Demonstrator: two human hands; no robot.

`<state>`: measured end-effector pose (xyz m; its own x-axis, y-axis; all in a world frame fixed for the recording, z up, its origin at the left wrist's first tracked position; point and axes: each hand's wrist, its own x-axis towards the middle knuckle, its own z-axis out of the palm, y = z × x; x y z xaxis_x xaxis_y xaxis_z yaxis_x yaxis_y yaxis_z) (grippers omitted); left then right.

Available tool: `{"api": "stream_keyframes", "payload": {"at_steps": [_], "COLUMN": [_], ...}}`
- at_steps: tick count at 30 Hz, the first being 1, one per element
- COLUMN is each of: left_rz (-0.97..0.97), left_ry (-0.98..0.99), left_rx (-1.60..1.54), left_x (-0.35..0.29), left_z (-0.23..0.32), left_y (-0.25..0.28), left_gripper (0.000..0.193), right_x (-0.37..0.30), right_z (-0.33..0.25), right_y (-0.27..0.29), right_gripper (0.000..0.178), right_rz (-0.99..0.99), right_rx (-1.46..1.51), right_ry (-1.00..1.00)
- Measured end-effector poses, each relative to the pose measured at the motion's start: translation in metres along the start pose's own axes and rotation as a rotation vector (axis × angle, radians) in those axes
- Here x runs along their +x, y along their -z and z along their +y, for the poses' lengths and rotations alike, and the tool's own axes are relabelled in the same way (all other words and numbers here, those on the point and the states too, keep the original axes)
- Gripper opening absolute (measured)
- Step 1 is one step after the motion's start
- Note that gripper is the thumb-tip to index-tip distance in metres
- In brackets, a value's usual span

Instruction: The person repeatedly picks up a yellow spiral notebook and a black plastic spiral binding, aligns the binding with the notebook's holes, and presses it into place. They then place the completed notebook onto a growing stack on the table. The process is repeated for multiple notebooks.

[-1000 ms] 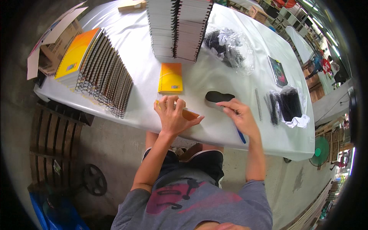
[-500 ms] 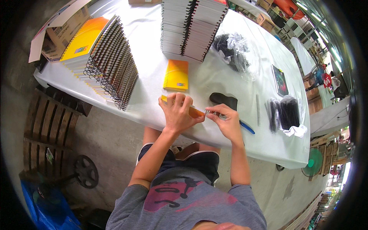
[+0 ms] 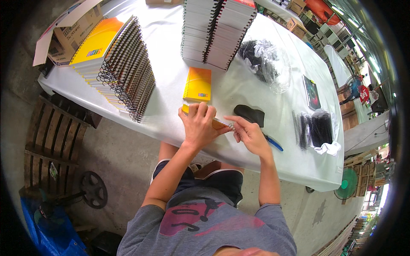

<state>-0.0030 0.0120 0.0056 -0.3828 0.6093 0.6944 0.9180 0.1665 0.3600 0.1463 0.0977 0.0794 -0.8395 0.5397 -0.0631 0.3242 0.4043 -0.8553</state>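
My left hand (image 3: 198,126) is closed around a small yellow-orange notebook (image 3: 218,124), tilted up at the table's near edge; fingers cover most of it. A short end of a wire spiral coil (image 3: 231,126) sticks out at the notebook's right end. Beside that end is my right hand (image 3: 252,137), its index finger stretched out over the coil and the thumb side apart from it. Just beyond my left hand lies another yellow-orange spiral notebook (image 3: 198,84), flat on the table. A black pouch-like thing (image 3: 249,115) and a blue-handled tool (image 3: 273,143) lie by my right hand.
A tall stack of spiral-bound yellow notebooks (image 3: 124,72) stands at left before a cardboard box (image 3: 79,34). Thick bound stacks (image 3: 213,34) rise at the back. Clear plastic bags (image 3: 271,64), a dark flat box (image 3: 311,91) and bundled black coils (image 3: 321,128) occupy the right side.
My right hand has gone from pinching the coil to a stretched index finger, and less coil sticks out of the notebook. A loose coil on the right now lies closer to the bundled ones.
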Motion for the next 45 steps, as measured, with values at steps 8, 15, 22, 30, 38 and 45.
{"api": "stream_keyframes", "payload": {"at_steps": [8, 15, 22, 30, 38, 45], "left_rz": [-0.071, -0.124, -0.138, -0.117, -0.103, -0.097], "left_ry": [-0.081, -0.107, -0.113, -0.110, -0.131, -0.050], "left_rx": [-0.002, -0.041, -0.149, -0.178, -0.205, -0.273], "left_x": [-0.005, 0.001, -0.004, -0.004, -0.006, -0.003], "left_z": [-0.008, -0.009, -0.014, -0.015, -0.018, -0.020], "left_y": [0.006, 0.012, 0.023, 0.020, 0.018, 0.022], "left_gripper": [0.052, 0.046, 0.049, 0.055, 0.053, 0.057], "right_x": [-0.004, 0.000, 0.007, 0.020, 0.015, 0.022], "right_z": [0.002, 0.007, 0.055, 0.089, 0.044, 0.044], "right_y": [-0.004, 0.009, 0.037, 0.044, 0.004, 0.000], "right_gripper": [0.023, 0.022, 0.038, 0.035, 0.016, 0.013], "right_rz": [0.192, -0.042, 0.304, 0.398, -0.005, -0.027], "right_rx": [-0.055, -0.049, -0.712, -0.163, 0.473, 0.647], "right_ry": [0.133, 0.023, 0.023, -0.042, -0.006, 0.212]}}
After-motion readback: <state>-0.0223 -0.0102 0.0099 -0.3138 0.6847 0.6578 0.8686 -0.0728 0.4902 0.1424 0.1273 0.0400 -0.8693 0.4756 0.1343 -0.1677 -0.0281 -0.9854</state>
